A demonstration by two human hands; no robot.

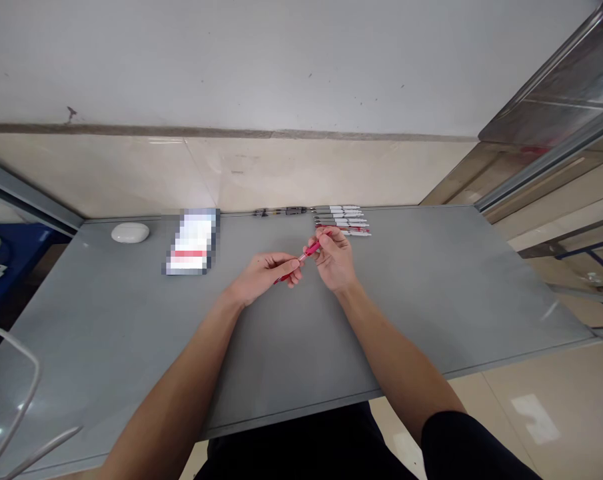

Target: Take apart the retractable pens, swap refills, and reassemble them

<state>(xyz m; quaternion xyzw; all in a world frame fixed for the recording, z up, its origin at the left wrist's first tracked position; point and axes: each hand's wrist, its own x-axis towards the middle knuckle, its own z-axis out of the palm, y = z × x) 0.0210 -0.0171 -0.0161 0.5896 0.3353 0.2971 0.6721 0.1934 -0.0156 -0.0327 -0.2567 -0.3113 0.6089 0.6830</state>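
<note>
Above the middle of the grey table, a red pen [312, 249] runs slantwise between my two hands. My left hand [266, 277] pinches its lower left end between thumb and fingers. The upper right end is gripped by the fingertips of my right hand [335, 261]. A paler section shows between the hands; whether the pen is whole or in two parts I cannot tell. Just behind my right hand lies a row of white pens [348, 215] with dark or red tips, side by side. Several dark pen parts [281, 212] lie to their left along the wall.
A pixelated phone-like slab [191, 241] lies on the grey table [406, 300] to the left, with a white rounded object [130, 233] beyond it. A pale cable [34, 380] loops over the near left corner. The tiled wall [331, 170] borders the table's far edge.
</note>
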